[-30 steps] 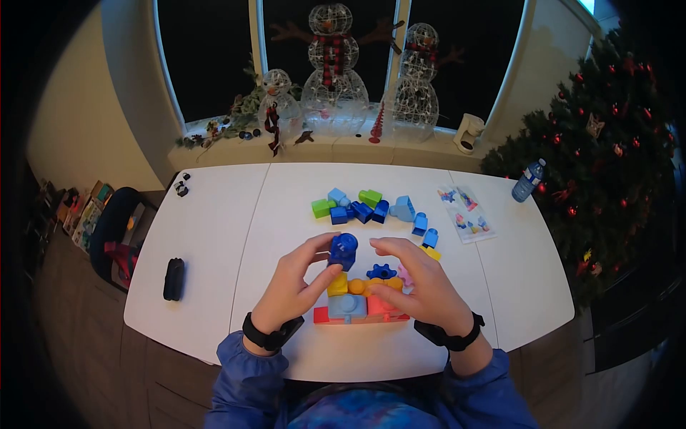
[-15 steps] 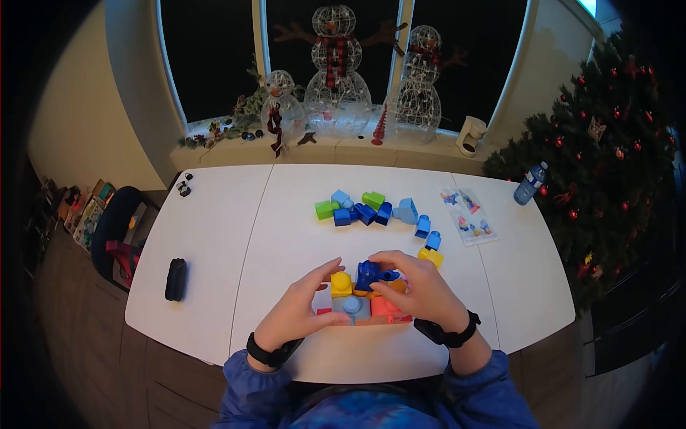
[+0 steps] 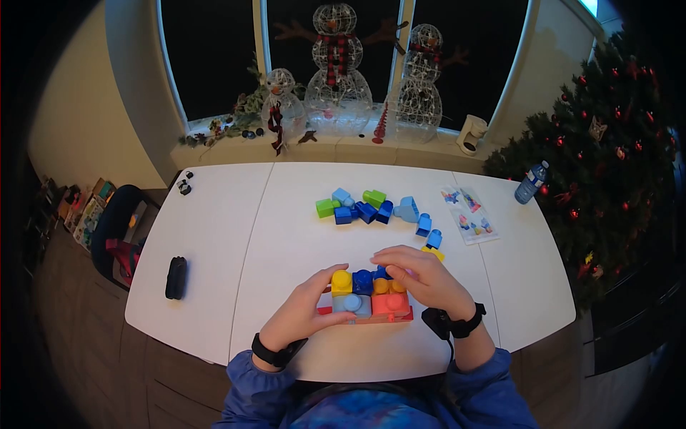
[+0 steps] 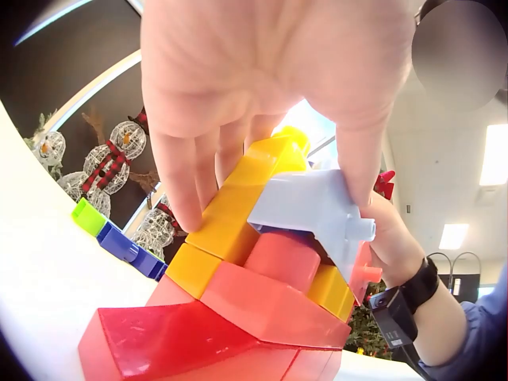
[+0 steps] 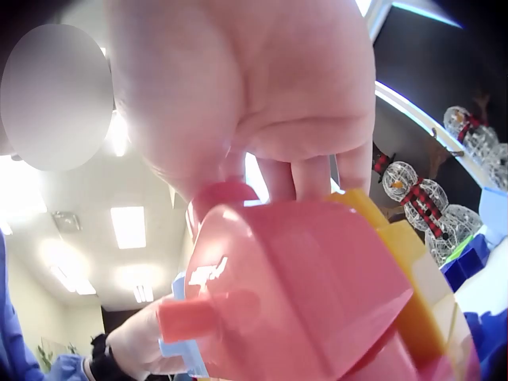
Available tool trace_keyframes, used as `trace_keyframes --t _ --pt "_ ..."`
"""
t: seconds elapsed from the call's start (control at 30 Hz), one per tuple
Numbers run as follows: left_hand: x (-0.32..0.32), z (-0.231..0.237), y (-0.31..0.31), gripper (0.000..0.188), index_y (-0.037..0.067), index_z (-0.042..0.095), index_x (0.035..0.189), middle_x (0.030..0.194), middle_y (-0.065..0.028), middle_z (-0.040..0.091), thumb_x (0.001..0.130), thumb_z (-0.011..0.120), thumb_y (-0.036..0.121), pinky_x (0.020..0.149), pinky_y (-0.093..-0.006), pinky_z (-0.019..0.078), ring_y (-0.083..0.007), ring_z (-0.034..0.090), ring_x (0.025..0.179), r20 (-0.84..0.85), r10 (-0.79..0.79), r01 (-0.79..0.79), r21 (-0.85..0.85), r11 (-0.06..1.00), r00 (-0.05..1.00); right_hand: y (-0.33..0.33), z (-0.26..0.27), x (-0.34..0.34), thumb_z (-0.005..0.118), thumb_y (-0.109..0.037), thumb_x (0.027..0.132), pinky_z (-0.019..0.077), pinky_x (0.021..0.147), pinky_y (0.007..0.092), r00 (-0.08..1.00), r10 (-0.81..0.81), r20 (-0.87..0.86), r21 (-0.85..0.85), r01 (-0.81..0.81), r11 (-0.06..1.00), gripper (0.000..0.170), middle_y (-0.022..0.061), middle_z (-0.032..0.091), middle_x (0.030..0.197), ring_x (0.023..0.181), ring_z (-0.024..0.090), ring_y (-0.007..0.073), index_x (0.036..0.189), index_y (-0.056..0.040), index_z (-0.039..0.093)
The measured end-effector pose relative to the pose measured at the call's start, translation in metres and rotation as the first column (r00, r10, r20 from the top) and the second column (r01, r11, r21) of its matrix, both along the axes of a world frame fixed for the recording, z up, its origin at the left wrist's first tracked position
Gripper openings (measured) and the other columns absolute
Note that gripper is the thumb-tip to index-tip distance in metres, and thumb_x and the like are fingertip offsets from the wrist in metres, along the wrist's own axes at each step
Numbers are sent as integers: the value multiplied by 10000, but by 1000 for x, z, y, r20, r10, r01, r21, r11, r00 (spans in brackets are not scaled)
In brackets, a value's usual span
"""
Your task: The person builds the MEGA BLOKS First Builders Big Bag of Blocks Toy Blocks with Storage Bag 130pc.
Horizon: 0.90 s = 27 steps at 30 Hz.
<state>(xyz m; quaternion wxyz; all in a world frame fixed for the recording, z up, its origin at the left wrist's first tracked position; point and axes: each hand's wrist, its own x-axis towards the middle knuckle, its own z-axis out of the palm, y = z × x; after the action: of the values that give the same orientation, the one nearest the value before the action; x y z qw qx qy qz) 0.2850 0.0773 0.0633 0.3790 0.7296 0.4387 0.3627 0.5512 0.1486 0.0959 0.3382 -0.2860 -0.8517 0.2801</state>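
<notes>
In the head view a build of blocks stands near the table's front edge: a yellow block (image 3: 341, 281), a dark blue block (image 3: 362, 283) and orange studs (image 3: 389, 287) behind a light blue block (image 3: 346, 307) and a coral block (image 3: 390, 305). My left hand (image 3: 299, 309) grips its left side; the left wrist view shows fingers on the yellow block (image 4: 242, 194) and the thumb at the light blue block (image 4: 305, 205). Over the right end lies my right hand (image 3: 434, 284), fingers extended, beside a dark blue gear (image 3: 382, 272). The coral block (image 5: 294, 286) fills the right wrist view.
Loose green, blue and light blue blocks (image 3: 407, 209) lie behind the build, with a yellow one (image 3: 434, 253) nearer my right hand. A picture sheet (image 3: 470, 214) and a bottle (image 3: 531, 182) are at the right, a black case (image 3: 176, 277) at the left.
The dark blue block moved from my left hand to my right, then down beside the yellow block. My right hand has let it go and shifted right; my left hand came down to the build.
</notes>
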Motion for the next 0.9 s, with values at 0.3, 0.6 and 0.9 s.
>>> trace_keyframes --t 0.3,0.6,0.9 --pt "0 2 1 854 79 458 1520 1496 -161 558 808 905 230 1083 -442 514 -313 580 1341 -13 3 -3 -26 1000 1000 55 -46 25 738 -115 911 577 856 391 882 57 468 -163 23 986 318 136 712 1148 1016 698 299 1225 -76 707" --pt "0 0 2 874 78 448 1533 1508 -167 548 809 908 247 1090 -433 508 -312 573 1353 -5 6 -6 -21 1000 1000 87 -55 7 758 -194 904 560 894 446 904 -193 382 74 178 981 342 150 662 1209 1061 676 356 1217 -76 690" --pt "0 1 3 877 74 443 1534 1513 -166 544 807 908 230 1093 -430 504 -305 568 1360 7 -4 5 -31 999 1000 159 -91 -17 680 -171 927 577 788 512 772 -409 487 319 279 906 252 206 619 1130 929 705 403 1158 -69 681"
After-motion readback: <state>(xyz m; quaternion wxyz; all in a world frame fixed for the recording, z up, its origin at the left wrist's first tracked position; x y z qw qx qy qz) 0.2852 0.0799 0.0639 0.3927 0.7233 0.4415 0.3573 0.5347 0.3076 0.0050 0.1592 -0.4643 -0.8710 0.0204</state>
